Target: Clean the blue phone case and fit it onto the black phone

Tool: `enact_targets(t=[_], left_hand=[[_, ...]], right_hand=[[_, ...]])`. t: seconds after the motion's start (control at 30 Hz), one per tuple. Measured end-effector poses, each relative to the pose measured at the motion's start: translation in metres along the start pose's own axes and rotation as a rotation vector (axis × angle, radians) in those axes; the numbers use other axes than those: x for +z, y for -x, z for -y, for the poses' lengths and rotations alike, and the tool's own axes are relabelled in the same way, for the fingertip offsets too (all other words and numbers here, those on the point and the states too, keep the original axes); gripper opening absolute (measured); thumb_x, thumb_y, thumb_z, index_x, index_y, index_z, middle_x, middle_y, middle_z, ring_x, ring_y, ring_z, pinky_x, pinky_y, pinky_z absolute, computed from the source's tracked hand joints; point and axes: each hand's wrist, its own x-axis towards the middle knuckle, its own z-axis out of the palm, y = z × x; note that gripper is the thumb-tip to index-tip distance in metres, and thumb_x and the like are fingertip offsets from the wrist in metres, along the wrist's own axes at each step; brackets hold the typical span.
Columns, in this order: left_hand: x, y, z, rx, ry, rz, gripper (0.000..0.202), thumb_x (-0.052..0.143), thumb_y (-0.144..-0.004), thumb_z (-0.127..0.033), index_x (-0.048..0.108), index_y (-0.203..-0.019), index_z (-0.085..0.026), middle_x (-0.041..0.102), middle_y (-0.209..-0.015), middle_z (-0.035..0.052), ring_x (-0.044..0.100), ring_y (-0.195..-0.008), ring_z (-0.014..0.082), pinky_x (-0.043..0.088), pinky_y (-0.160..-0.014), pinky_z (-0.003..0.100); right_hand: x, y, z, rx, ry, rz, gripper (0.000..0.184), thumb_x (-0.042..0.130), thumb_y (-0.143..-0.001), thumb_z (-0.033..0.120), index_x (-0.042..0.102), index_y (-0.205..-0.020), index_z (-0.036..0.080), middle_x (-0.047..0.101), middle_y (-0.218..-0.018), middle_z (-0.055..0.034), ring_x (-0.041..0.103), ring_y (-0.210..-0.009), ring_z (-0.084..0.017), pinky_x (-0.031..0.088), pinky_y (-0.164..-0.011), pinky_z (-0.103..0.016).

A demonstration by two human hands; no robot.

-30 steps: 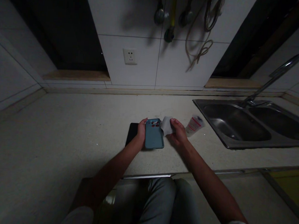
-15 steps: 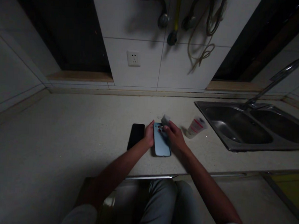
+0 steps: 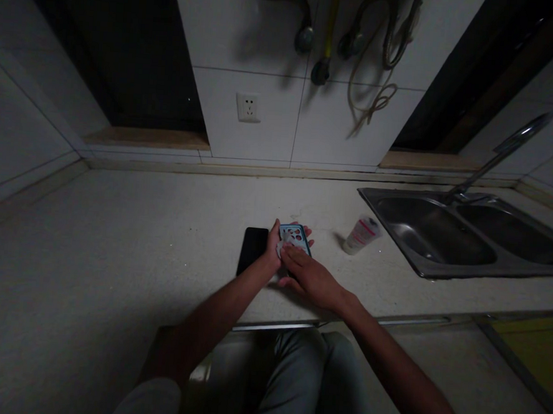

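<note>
A light-blue phone case (image 3: 296, 232) with camera cut-outs lies in my left hand (image 3: 273, 243), whose fingers wrap under it and show past its far right edge. My right hand (image 3: 307, 274) presses a crumpled whitish wipe (image 3: 280, 247) onto the inside of the case, covering its lower part. Flat on the counter, just left of my left hand, is a black phone (image 3: 253, 249). A clear plastic cup (image 3: 362, 235) with red print stands tilted to the right of both hands.
The pale counter (image 3: 163, 225) runs along a tiled wall with a power socket (image 3: 248, 108). On the right is a double steel sink (image 3: 437, 232) with a curved tap (image 3: 500, 152). Hoses and a tied cord (image 3: 374, 103) hang above. My knees are under the counter's front edge.
The right hand has moved with the wipe from the top of the case down onto its inside. My left hand has slid under the case, its fingers now showing on the far side.
</note>
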Motion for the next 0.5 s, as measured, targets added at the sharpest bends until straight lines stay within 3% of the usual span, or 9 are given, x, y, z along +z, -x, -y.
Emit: enact_targets(t=[0.13,0.27,0.37,0.5], left_hand=[[0.001,-0.005,-0.005,0.041,-0.006,-0.034,0.051,0.038,-0.097,-0.059,0.065,-0.091,-0.016,0.073,-0.089,0.0124,0.071,-0.090,0.0253,0.054,-0.091,0.049],[0.002,-0.006,-0.003,0.036,-0.032,-0.030,0.053,0.041,-0.095,-0.061,0.067,-0.094,-0.015,0.073,-0.091,0.0137,0.070,-0.094,0.0267,0.053,-0.092,0.049],[0.001,-0.007,-0.002,0.021,-0.046,-0.028,0.055,0.040,-0.095,-0.062,0.067,-0.096,-0.014,0.073,-0.090,0.0141,0.070,-0.094,0.0277,0.053,-0.092,0.050],[-0.001,-0.008,0.000,0.012,-0.070,-0.029,0.053,0.036,-0.098,-0.059,0.067,-0.096,-0.016,0.073,-0.089,0.0130,0.071,-0.092,0.0280,0.053,-0.090,0.049]], right_hand=[[-0.007,0.033,0.012,-0.095,0.030,0.041,0.070,0.056,-0.098,0.049,0.039,-0.155,0.012,0.047,-0.153,-0.0214,0.042,-0.146,-0.031,0.041,-0.118,-0.049],[-0.010,0.056,0.011,-0.055,0.123,0.024,0.071,0.061,-0.096,0.048,0.040,-0.155,0.015,0.052,-0.149,-0.0196,0.046,-0.142,-0.032,0.040,-0.118,-0.053],[-0.007,0.060,0.003,0.028,0.217,-0.015,0.071,0.061,-0.095,0.050,0.043,-0.152,0.013,0.052,-0.148,-0.0217,0.047,-0.142,-0.035,0.033,-0.120,-0.059],[0.005,0.044,-0.011,0.133,0.269,-0.043,0.077,0.053,-0.095,0.060,0.041,-0.153,0.010,0.044,-0.153,-0.0247,0.037,-0.147,-0.039,0.021,-0.122,-0.066]])
